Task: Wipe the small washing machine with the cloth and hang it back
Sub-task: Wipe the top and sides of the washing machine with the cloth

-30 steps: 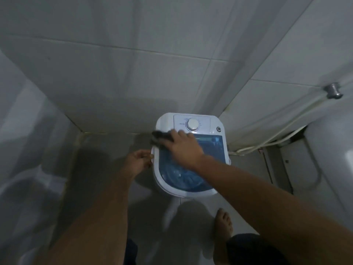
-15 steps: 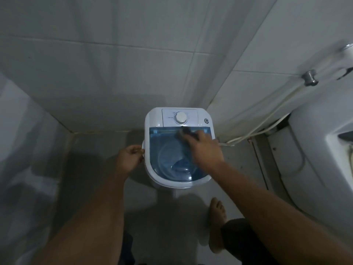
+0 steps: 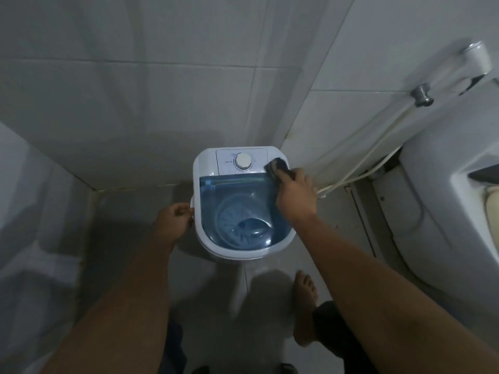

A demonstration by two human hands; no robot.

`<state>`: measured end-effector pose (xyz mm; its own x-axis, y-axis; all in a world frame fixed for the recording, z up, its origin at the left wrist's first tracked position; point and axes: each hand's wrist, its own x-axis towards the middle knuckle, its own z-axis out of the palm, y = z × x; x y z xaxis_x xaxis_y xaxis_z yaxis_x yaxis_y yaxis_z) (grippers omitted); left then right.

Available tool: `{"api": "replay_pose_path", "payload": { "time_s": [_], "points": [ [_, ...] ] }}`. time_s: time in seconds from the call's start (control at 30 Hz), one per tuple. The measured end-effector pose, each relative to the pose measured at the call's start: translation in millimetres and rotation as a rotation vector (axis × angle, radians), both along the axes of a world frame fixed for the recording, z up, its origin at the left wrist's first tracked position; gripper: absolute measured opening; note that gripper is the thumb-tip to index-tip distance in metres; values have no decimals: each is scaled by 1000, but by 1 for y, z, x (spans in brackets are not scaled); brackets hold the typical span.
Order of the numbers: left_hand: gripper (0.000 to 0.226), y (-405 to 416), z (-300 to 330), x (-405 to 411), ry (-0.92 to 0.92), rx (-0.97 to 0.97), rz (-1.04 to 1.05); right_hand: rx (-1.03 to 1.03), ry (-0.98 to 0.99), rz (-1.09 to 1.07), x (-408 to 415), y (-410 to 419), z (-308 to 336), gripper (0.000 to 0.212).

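The right hand [image 3: 295, 195], gripping the cloth [image 3: 278, 168], has moved from the lid [image 3: 243, 209] to the washer's [image 3: 205, 163] right back corner, while the left hand [image 3: 174, 220] grips its side, so wiping continues.

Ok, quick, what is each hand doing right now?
Left hand: closed on the washer's left side handle.
Right hand: closed on the dark cloth, pressed to the washer's back right corner.

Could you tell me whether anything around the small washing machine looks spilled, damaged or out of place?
Nothing stands out. The washing machine stands upright, its blue lid closed; the right hand presses the cloth on its back corner.
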<state>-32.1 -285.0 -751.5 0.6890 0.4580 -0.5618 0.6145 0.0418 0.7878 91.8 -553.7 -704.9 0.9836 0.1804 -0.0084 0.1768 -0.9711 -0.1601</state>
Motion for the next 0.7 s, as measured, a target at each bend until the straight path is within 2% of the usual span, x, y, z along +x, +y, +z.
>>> {"api": "replay_pose_path", "payload": {
  "time_s": [0.03,0.1,0.17,0.23,0.27,0.3,0.33,0.43,0.47,0.5,0.57,0.67,0.7],
  "points": [
    [13,-1,0,0,-2,-2,4,6,26,-87,-1,12,3,60],
    [8,0,1,0,1,-2,6,-1,65,11,-23,38,3,69],
    [8,3,1,0,10,-2,-3,9,73,341,-59,49,-1,77],
    [9,6,-2,0,27,-3,-10,-13,68,738,-84,32,-6,72],
    [11,6,-2,0,29,0,-15,-30,51,853,-82,16,-7,67],
    [16,4,0,0,29,-1,-20,-38,31,838,-72,0,-10,64],
    [22,1,2,0,27,-9,-25,-28,33,702,-61,-12,-10,61],
    [25,-4,9,2,34,-34,2,89,5,94,-29,-33,-6,55],
    [23,-4,10,3,36,-38,6,109,-3,-23,-32,-31,-5,54],
    [21,-2,9,4,43,-32,-2,113,-6,-35,-42,-24,-6,54],
    [16,2,2,2,53,-19,-6,120,-23,196,-81,-9,-14,58],
    [13,5,-6,1,56,-11,1,111,11,754,-133,-14,-28,56],
    [12,5,-6,0,55,-12,4,99,32,803,-132,-25,-31,54]
  ]
}}
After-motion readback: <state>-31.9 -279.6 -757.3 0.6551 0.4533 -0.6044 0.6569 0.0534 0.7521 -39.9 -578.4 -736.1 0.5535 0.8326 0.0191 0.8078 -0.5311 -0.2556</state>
